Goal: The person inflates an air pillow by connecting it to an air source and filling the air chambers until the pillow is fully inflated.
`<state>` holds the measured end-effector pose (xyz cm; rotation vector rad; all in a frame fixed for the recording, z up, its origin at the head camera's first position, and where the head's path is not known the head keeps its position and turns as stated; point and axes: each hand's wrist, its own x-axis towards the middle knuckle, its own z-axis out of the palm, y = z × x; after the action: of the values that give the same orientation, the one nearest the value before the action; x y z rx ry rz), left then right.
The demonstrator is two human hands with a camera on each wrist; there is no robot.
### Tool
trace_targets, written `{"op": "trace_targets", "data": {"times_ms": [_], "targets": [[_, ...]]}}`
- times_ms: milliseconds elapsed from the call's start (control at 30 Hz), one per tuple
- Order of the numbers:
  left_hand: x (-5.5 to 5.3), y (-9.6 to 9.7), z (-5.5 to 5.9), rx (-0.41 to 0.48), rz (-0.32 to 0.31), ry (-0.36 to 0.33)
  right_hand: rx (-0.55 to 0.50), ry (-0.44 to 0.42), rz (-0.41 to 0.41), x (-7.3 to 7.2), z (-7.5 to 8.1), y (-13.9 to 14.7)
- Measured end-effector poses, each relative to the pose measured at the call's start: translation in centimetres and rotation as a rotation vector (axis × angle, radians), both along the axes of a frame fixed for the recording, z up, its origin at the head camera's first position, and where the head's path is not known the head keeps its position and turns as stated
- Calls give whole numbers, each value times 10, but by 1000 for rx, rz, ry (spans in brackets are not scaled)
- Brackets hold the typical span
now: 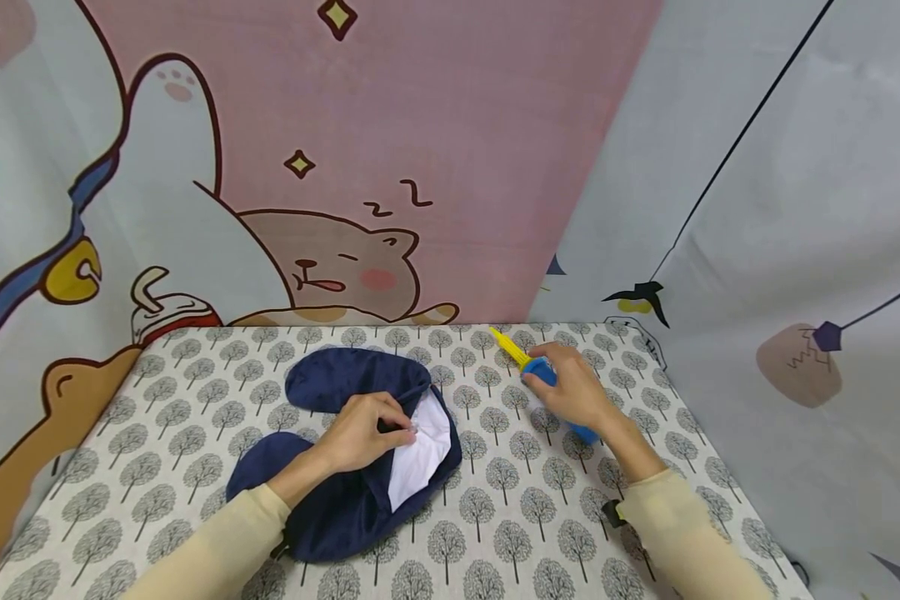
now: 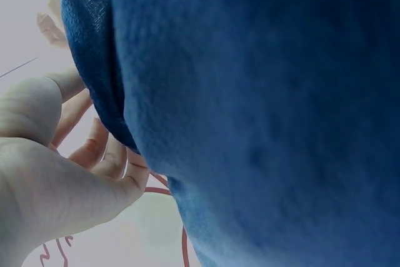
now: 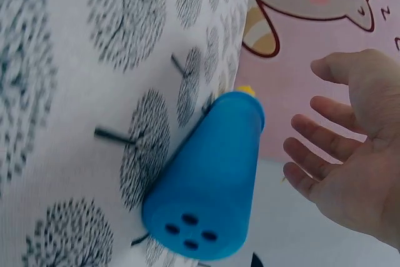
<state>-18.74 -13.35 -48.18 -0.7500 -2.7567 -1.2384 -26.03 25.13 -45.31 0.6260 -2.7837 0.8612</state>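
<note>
A navy plush U-shaped neck pillow point(image 1: 345, 525) lies on the table, its cover parted at the right to bare a white inner bladder point(image 1: 429, 446). With thumb and fingertips, my left hand point(image 1: 360, 433) pinches a small clear valve point(image 1: 414, 429) on that white part. In the left wrist view the blue plush point(image 2: 250, 117) hides most of the fingertips. To the right lies a blue hand pump point(image 1: 542, 372) with a yellow nozzle point(image 1: 512, 347) pointing away. My right hand point(image 1: 572, 387) hovers over it, fingers spread and apart from the pump body point(image 3: 209, 179) in the right wrist view.
A tablecloth point(image 1: 502, 517) printed with grey trees covers the table. Behind it hangs a cartoon curtain point(image 1: 465, 167), and a pale curtain point(image 1: 780, 233) rises along the right edge. A small black object point(image 1: 612, 513) shows beside my right sleeve.
</note>
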Motion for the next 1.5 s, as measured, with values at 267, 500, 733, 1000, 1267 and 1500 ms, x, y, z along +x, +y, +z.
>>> {"op": "trace_targets", "data": {"times_ms": [267, 500, 733, 1000, 1267, 1500], "targets": [[0, -1, 1, -1, -5, 6, 90, -55, -1, -1, -6, 18], [1, -1, 2, 3, -4, 4, 165, -130, -29, 2, -13, 28], [2, 0, 2, 9, -3, -7, 186, -168, -22, 1, -20, 30], [2, 0, 3, 0, 0, -11, 168, -150, -31, -2, -27, 30], [1, 1, 2, -3, -1, -10, 157, -144, -74, -4, -33, 31], [1, 0, 2, -4, -2, -3, 152, -146, -92, -5, -35, 32]]}}
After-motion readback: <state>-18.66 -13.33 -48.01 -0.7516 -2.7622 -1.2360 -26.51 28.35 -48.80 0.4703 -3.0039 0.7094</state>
